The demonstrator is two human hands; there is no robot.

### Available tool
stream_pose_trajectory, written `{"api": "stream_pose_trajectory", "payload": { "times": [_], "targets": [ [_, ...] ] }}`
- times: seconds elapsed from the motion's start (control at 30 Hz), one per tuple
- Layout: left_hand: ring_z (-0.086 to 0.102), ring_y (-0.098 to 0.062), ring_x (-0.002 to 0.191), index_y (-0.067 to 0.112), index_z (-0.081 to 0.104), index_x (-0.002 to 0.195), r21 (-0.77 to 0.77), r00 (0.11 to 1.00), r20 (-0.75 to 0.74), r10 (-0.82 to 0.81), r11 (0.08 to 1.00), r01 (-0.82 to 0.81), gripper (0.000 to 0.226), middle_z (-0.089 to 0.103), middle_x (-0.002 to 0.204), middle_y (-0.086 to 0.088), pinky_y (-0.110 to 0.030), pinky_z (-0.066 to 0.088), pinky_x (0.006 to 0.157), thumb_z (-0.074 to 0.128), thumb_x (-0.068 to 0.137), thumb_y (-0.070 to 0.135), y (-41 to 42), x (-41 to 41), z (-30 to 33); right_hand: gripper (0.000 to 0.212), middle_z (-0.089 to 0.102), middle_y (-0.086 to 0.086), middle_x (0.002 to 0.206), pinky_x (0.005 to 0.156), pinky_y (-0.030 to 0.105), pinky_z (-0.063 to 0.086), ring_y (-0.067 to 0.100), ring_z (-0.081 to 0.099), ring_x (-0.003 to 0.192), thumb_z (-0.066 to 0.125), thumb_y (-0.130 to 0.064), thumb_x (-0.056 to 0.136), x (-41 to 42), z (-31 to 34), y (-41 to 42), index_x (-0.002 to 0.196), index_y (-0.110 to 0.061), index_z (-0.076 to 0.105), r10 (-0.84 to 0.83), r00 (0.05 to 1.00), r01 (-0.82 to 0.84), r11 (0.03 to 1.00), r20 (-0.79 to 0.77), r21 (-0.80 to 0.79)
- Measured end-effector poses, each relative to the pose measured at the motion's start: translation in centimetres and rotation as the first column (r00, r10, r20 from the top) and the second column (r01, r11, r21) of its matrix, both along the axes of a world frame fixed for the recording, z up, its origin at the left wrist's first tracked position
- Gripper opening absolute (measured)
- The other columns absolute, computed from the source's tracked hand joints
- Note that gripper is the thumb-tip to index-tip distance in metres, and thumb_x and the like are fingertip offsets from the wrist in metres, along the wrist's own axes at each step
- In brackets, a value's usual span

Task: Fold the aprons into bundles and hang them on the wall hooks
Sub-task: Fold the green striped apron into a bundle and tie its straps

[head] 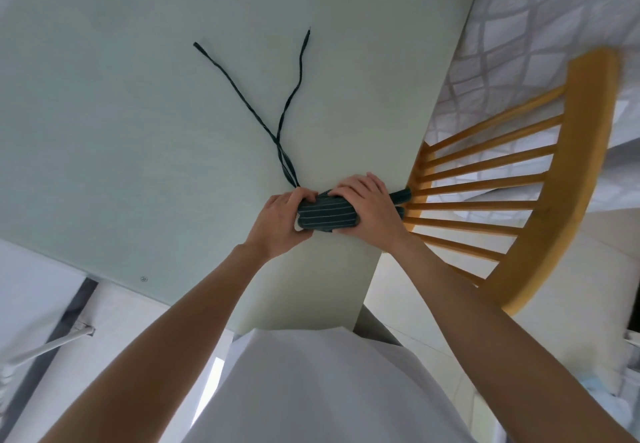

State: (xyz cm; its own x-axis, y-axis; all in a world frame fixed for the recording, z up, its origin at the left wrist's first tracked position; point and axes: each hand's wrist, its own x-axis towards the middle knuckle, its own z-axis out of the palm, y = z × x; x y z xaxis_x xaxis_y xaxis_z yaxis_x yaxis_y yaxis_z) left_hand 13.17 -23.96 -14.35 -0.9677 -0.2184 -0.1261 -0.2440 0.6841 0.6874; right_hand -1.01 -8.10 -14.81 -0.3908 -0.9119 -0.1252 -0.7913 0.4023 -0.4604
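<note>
Apron (325,216), folded into a small dark striped bundle, lies near the table (138,131) edge, gripped at one end by the left hand (280,226) and at the other by the right hand (369,207), its two strings (273,113) trailing across the tabletop beside a wooden chair (540,179).

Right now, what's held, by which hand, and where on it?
Both hands grip the rolled striped apron bundle on the table: left hand at its left end, right hand over its right part. Its strings trail free.
</note>
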Motion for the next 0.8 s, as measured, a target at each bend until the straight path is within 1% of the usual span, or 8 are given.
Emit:
{"api": "stream_pose_trajectory", "payload": {
  "times": [0.1,0.2,0.33,0.4,0.47,0.57,0.67,0.8],
  "targets": [
    [0.061,-0.017,0.090,0.019,0.046,0.108,-0.033,1.000,0.018,0.001,0.999,0.000,0.044,0.066,0.105,0.005,-0.028,0.036,0.095,0.072,0.073,0.021,-0.6,-0.3,0.1,0.044,0.062,-0.001,0.120,0.117,0.042,0.018,0.019,0.046,0.126,0.074,-0.034,0.075,-0.1,0.5,-0.7,0.112,-0.018,0.057,0.018,0.999,-0.017,1.000,0.041,-0.010],
    [0.061,-0.009,0.089,0.019,0.045,0.111,0.200,0.989,0.065,0.132,0.969,-0.143,0.042,0.066,0.101,0.007,-0.027,0.045,0.090,0.071,0.078,0.018,-0.7,-0.8,1.5,0.036,0.065,-0.007,0.096,0.095,0.035,0.048,0.008,0.059,0.093,0.076,-0.029,0.074,0.2,2.6,-1.3,0.102,-0.017,0.057,-0.159,0.936,0.182,0.982,0.314,-0.044],
    [0.065,-0.008,0.092,0.021,0.047,0.118,0.624,0.888,0.051,0.458,0.679,-0.386,0.036,0.068,0.103,0.003,-0.020,0.052,0.081,0.065,0.087,0.017,-0.3,-2.0,5.2,0.049,0.063,-0.011,0.104,0.084,0.018,0.052,0.003,0.060,0.100,0.079,-0.026,0.073,0.5,6.6,-1.9,0.114,-0.023,0.053,-0.380,0.579,0.560,0.828,0.721,-0.014],
    [0.066,-0.010,0.090,0.019,0.050,0.124,0.701,0.833,0.082,0.547,0.562,-0.438,0.034,0.068,0.104,-0.002,-0.021,0.052,0.080,0.059,0.091,0.021,0.1,-2.7,6.7,0.046,0.063,-0.013,0.103,0.080,0.014,0.051,0.000,0.060,0.099,0.077,-0.023,0.076,0.5,8.0,-2.3,0.115,-0.023,0.053,-0.399,0.471,0.641,0.768,0.786,0.005],
    [0.065,-0.006,0.084,0.018,0.055,0.122,0.685,0.814,0.129,0.566,0.543,-0.486,0.029,0.068,0.100,0.003,-0.020,0.052,0.077,0.053,0.094,0.026,0.3,-2.8,7.8,0.039,0.064,-0.009,0.102,0.078,0.013,0.052,0.003,0.061,0.097,0.074,-0.022,0.079,0.4,9.1,-2.4,0.113,-0.020,0.055,-0.404,0.391,0.687,0.726,0.827,0.030],
    [0.061,-0.003,0.065,0.016,0.069,0.104,0.620,0.815,0.192,0.547,0.576,-0.533,0.018,0.069,0.078,0.008,-0.018,0.047,0.066,0.064,0.088,0.019,-0.3,-2.4,8.0,0.026,0.066,-0.004,0.101,0.082,0.023,0.054,0.013,0.063,0.099,0.072,-0.023,0.081,0.0,10.0,-2.1,0.103,-0.021,0.058,-0.398,0.246,0.764,0.640,0.884,0.075],
    [0.062,-0.004,0.058,0.019,0.074,0.093,0.456,0.846,0.207,0.492,0.716,-0.528,0.012,0.069,0.067,0.008,-0.024,0.052,0.066,0.071,0.082,0.020,-0.6,-1.3,7.7,0.021,0.065,-0.010,0.094,0.084,0.025,0.052,0.011,0.062,0.094,0.073,-0.028,0.080,-0.8,10.6,-1.7,0.097,-0.023,0.060,-0.455,0.263,0.824,0.565,0.850,0.047],
    [0.056,-0.007,0.053,0.021,0.073,0.094,0.094,0.939,0.084,0.332,0.936,-0.339,0.016,0.066,0.069,-0.002,-0.025,0.048,0.060,0.061,0.090,0.030,0.1,0.8,8.0,0.046,0.063,-0.005,0.101,0.080,0.016,0.049,0.012,0.059,0.098,0.073,-0.034,0.079,-2.4,11.1,-1.9,0.115,-0.011,0.058,-0.571,0.279,0.921,0.388,0.772,-0.045]
  ]
}}
